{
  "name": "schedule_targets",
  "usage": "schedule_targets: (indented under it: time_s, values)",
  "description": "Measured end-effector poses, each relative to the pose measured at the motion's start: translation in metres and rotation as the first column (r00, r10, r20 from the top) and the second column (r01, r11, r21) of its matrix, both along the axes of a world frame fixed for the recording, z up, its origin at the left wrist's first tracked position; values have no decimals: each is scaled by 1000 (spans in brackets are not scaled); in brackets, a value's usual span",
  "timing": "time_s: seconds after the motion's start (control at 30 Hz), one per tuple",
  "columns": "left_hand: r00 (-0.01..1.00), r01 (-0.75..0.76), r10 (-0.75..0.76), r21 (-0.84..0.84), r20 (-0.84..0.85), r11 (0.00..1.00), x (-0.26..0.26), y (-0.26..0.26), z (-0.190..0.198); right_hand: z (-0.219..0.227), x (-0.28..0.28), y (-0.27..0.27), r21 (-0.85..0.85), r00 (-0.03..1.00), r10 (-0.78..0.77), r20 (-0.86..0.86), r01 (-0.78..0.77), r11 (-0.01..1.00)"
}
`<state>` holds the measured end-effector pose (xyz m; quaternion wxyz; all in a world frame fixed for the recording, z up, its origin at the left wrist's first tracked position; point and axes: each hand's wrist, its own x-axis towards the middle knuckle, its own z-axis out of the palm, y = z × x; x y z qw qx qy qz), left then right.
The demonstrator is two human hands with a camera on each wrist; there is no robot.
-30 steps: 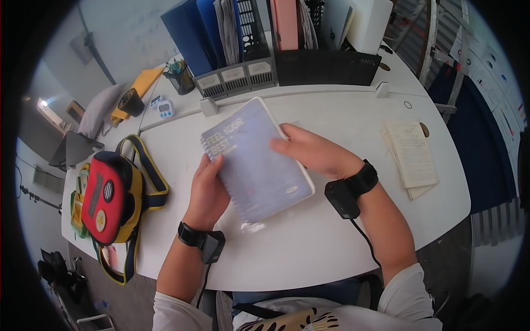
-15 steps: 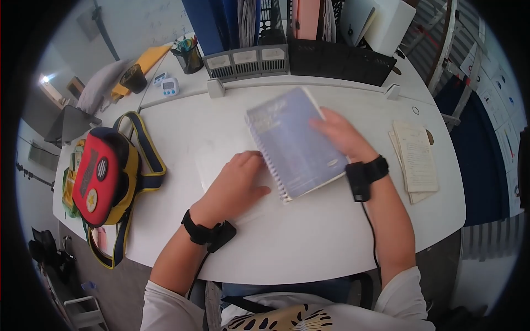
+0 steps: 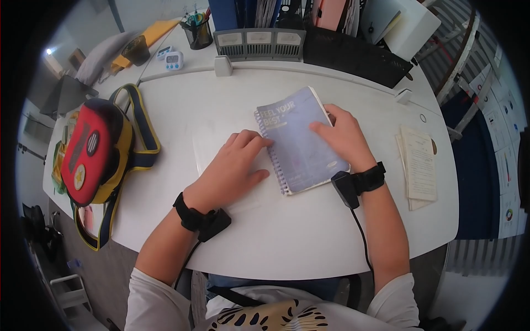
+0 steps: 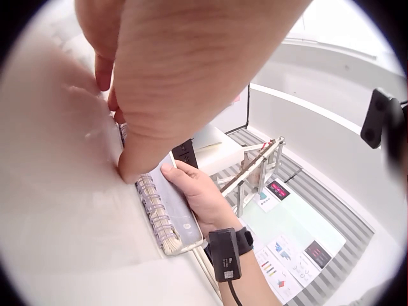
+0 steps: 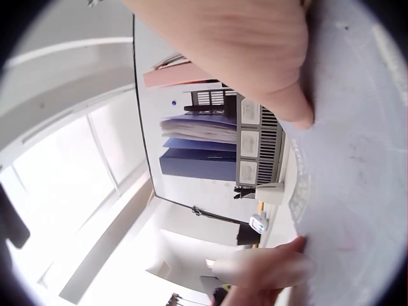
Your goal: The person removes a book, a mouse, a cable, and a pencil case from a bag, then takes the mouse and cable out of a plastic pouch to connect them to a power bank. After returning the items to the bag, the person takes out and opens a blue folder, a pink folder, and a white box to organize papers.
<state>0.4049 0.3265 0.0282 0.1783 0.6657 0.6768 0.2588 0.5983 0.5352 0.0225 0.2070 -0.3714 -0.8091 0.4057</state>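
Observation:
A blue-violet spiral notebook [image 3: 301, 143], closed with its lettered cover up, lies tilted above or on the white table [image 3: 298, 243]; its contact with the table is unclear. My right hand [image 3: 348, 138] grips its right edge, thumb on the cover and fingers mostly hidden beneath. At the spiral binding, my left hand [image 3: 229, 171] is palm down, forefinger touching the rings and thumb spread. Faint clear film [image 3: 243, 203] shows under this hand. The left wrist view shows the binding [image 4: 156, 213] beside the left thumb; the right wrist view shows the cover [image 5: 357, 172] close up.
A red and yellow bag [image 3: 94, 151] with dark straps sits at the left. Loose written sheets [image 3: 420, 165] lie at the right. Along the back stand file holders [image 3: 259, 45], a pen cup [image 3: 197, 34] and a small white timer [image 3: 174, 60].
My left hand has let go of the notebook and moved to its spiral side. Still in my right hand, the notebook has shifted right and turned more upright in the view.

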Motion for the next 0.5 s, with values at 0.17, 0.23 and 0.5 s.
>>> schedule_targets:
  time_s: [0.17, 0.23, 0.5]
  values:
    - [1000, -2, 2, 26, -16, 1000, -2, -1, -5, 26, -9, -17, 171, 983, -138, 121, 116, 978]
    - [1000, 1, -1, 25, -19, 1000, -1, 0, -6, 26, -11, -22, 304, 986, -151, 71, 123, 945]
    - [998, 16, -14, 42, -64, 999, -3, -1, -10, 46, -16, -44, 460, 972, -195, 128, 116, 880]
